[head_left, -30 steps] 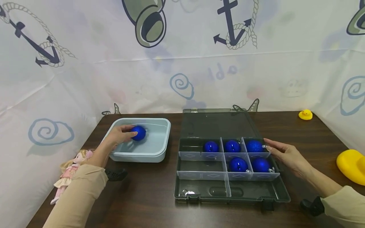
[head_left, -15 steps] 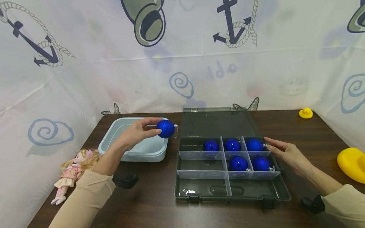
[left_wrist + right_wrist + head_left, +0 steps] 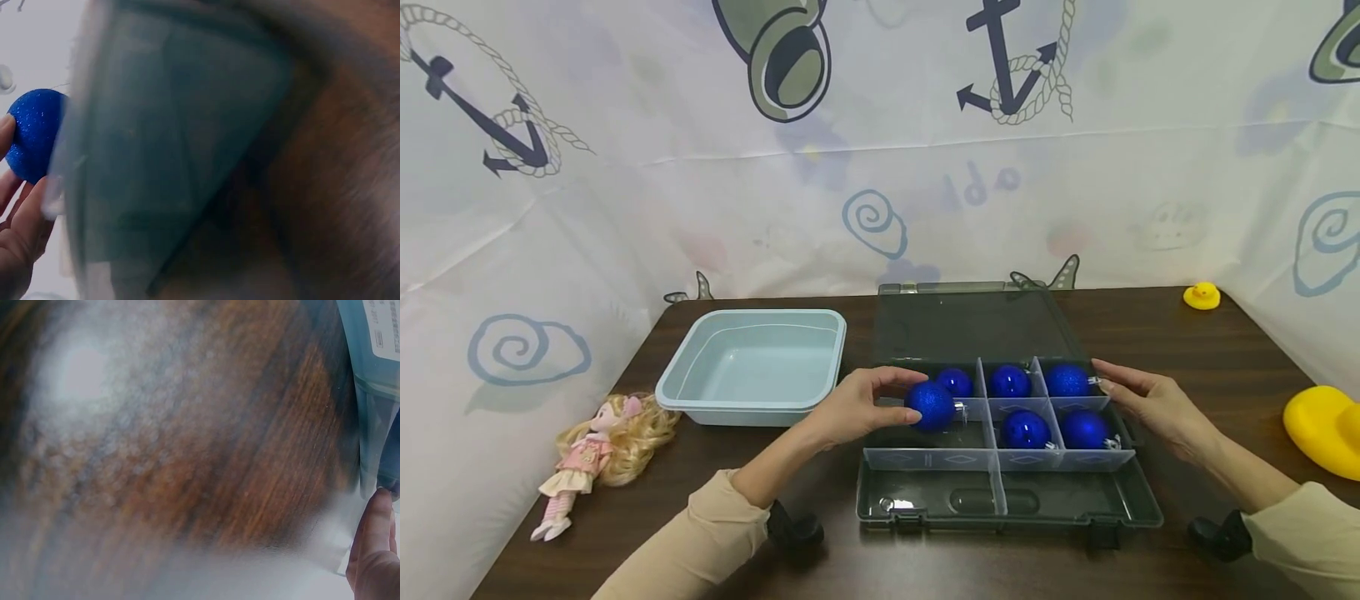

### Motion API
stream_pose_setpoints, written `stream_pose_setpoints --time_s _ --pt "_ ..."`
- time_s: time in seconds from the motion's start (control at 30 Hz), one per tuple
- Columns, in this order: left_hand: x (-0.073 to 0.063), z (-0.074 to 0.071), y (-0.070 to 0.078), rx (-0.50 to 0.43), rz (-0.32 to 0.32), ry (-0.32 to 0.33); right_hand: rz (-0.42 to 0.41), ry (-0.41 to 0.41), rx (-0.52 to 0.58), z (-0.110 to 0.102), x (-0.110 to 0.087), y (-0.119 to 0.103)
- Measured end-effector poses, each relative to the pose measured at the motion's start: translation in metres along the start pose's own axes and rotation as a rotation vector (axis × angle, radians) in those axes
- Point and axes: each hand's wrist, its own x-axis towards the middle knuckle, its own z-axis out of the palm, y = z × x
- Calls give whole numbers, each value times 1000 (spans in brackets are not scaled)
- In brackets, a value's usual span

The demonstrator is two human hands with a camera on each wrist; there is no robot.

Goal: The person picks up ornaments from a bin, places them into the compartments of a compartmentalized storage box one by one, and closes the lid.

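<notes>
My left hand (image 3: 850,408) pinches a glittery blue Christmas ball (image 3: 931,407) between thumb and fingers. The ball is over the left middle compartment of a dark see-through divided box (image 3: 925,487), its metal cap pointing right. In the left wrist view the same ball (image 3: 37,134) sits between thumb and fingertips. Several blue balls lie in the box: one in the back left compartment (image 3: 955,382), others in the centre and right compartments (image 3: 1027,430). My right hand (image 3: 1157,408) rests with fairly straight fingers at the box's right edge, near a glittery ball (image 3: 1067,381).
A pale blue bin (image 3: 752,412) stands left of the box, with no ball showing in it. A doll (image 3: 587,454) lies at the table's left edge. On the right are a small yellow duck (image 3: 1202,296) and a bigger yellow object (image 3: 1326,433). The box's lid (image 3: 973,325) lies back.
My left hand has lifted the glittery Christmas ball out of the pale blue bin and carried it right, over the divided box. The right hand has stayed at the box's edge.
</notes>
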Motion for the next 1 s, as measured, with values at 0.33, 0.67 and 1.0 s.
stream_pose_setpoints --time_s 0.33,0.67,1.0 --pt "-1 19 -6 72 78 61 -4 6 -4 -1 0 1" --pt "-4 31 -14 129 126 69 11 -1 8 0 2 1" --pt "0 17 -17 94 128 398 30 -4 18 0 5 3"
